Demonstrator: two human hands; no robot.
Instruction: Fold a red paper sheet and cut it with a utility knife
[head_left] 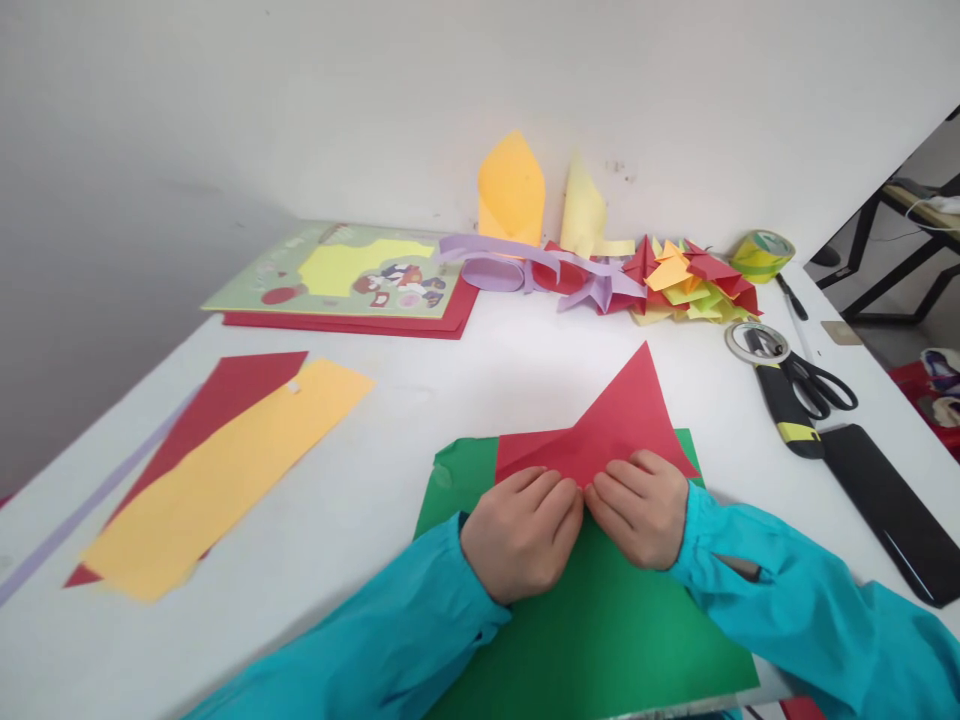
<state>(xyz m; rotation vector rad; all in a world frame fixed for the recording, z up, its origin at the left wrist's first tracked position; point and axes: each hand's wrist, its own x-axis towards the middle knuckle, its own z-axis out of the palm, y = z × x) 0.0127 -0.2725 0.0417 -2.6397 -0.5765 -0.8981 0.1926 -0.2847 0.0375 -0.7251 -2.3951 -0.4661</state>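
The left hand (521, 535) and the right hand (637, 510) are working close together over the green sheet (600, 640), which is lying on the white surface (360, 560). Both are grasping the near part of the red paper (626, 405), fingers curling in and thumbs hiding from view. The red paper is resting over the far part of the green sheet, with one tall point rising beyond the sheet's far edge. Teal sleeves (375, 635) are covering both forearms.

Left of the green sheet, an orange strip (232, 480) is overlapping a dark red piece (244, 385), and a narrow purple strip (105, 485) is lying farther left. Beyond the green sheet to the left, an illustrated cover (262, 280) is resting on a red layer (352, 327).

Straight beyond the green sheet, an orange paper shape (512, 185) and a pale yellow one (583, 210) are standing near the wall (375, 110), behind purple paper loops (493, 273). Folded colored pieces (697, 285) are piling up beyond it to the right, with a green-and-yellow roll (761, 257) sitting beside them.

Right of the green sheet, a clear tape roll (739, 342) is touching a black-and-yellow tool (784, 410); black-handled scissors (829, 385) are lying alongside, and a glossy black object (892, 510) is lying nearer.
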